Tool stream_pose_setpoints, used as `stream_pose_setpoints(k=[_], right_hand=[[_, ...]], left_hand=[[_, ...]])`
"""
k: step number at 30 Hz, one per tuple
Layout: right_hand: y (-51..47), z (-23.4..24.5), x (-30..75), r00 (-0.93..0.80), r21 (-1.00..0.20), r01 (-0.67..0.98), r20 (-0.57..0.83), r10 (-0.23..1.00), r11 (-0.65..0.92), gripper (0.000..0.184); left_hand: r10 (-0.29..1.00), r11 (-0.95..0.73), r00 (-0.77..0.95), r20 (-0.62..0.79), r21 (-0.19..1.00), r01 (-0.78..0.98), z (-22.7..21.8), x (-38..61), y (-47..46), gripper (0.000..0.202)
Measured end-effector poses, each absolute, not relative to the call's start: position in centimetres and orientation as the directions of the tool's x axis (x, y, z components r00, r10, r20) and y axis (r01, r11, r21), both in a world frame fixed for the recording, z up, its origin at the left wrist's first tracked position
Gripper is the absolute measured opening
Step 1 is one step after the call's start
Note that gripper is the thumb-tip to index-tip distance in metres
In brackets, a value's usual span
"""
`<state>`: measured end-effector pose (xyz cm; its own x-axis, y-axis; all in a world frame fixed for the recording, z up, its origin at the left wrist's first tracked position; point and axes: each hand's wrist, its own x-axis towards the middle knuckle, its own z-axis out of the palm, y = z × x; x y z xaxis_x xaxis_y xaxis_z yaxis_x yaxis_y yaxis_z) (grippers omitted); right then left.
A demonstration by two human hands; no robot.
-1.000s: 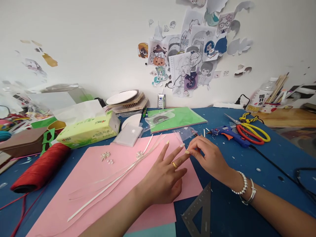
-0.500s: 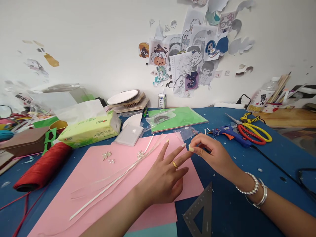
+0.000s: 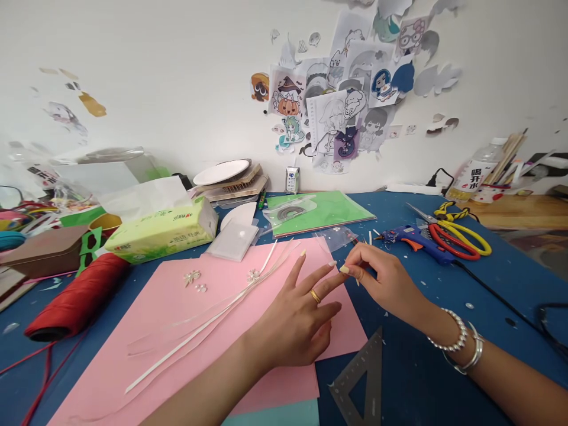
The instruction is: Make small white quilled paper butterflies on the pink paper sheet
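My left hand (image 3: 296, 316) lies on a pink paper sheet (image 3: 155, 331) with fingers stretched out and apart, a gold ring on one finger. My right hand (image 3: 384, 278) sits just right of the sheet's far corner, thumb and forefinger pinched together at the tip of my left middle finger. What the pinch holds is too small to make out. Thin white paper strips (image 3: 208, 319) fan across the pink sheet, and small white ornaments (image 3: 191, 278) lie near its far edge. A clear plastic bag (image 3: 335, 236) rests just beyond my hands.
A blue glue gun (image 3: 415, 238) and red and yellow scissors (image 3: 461, 239) lie at the right. A grey set square (image 3: 361, 378) is near the front. A red thread spool (image 3: 73, 302), tissue pack (image 3: 162, 231) and green sheet (image 3: 319, 213) stand further off on the blue table (image 3: 444, 355).
My right hand has shifted slightly right and back while staying pinched at my left fingertips. My left hand has barely moved.
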<state>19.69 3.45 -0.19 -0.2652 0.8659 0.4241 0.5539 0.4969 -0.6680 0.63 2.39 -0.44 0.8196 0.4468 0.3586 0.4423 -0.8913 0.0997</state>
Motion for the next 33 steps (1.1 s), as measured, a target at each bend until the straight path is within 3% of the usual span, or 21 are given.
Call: stream_pose_setpoints(k=[4,11,14,33], right_hand=[[3.4,-0.3,19.5,-0.312,-0.704,0.542,0.34,0.887,0.46,0.014],[3.3,0.1,19.4,-0.478,-0.805,0.47,0.115,0.871,0.364,0.02],[3.4,0.6,19.6,-0.522,-0.816,0.455,0.079,0.849,0.356,0.021],[3.2,1.1,20.0,-0.564,-0.761,0.539,-0.006,0.826,0.362,0.021]], left_hand=[[0.455,-0.889,0.808,0.374,0.147,0.433,-0.3,0.6,2.3,0.024],[0.562,-0.75,0.763,0.321,0.586,0.306,0.6,0.8,1.9,0.02],[0.59,-0.7,0.739,0.326,0.662,0.267,0.6,0.8,1.9,0.019],[0.555,-0.807,0.773,0.307,0.424,0.411,0.0,0.6,1.9,0.023]])
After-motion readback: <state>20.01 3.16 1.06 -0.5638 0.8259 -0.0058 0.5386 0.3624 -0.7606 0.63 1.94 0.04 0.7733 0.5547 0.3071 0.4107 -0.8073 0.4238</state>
